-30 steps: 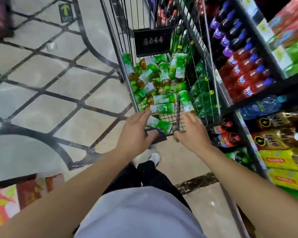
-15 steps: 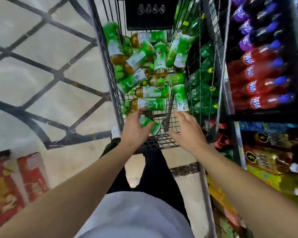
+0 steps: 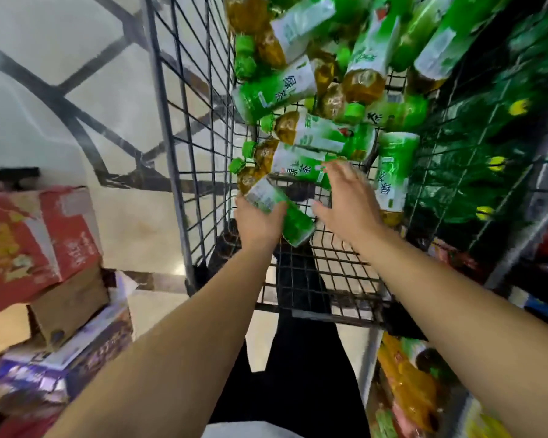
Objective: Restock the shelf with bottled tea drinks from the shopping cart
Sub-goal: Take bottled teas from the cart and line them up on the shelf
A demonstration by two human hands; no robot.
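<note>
Tea bottle point(image 3: 279, 213) gripped by left hand point(image 3: 258, 221) in cart point(image 3: 314, 279); right hand point(image 3: 348, 200) spread

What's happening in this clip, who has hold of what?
A person is leaning over a wire shopping cart piled with green-labelled tea bottles. The left hand grips one tea bottle near the cart's near end. The right hand, fingers spread, reaches toward another bottle and holds nothing yet. Nothing has reached the shelf.

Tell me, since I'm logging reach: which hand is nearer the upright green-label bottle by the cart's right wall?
Right. The right hand hovers open just left of that bottle; the left hand is farther left, gripping another tea bottle.
</note>
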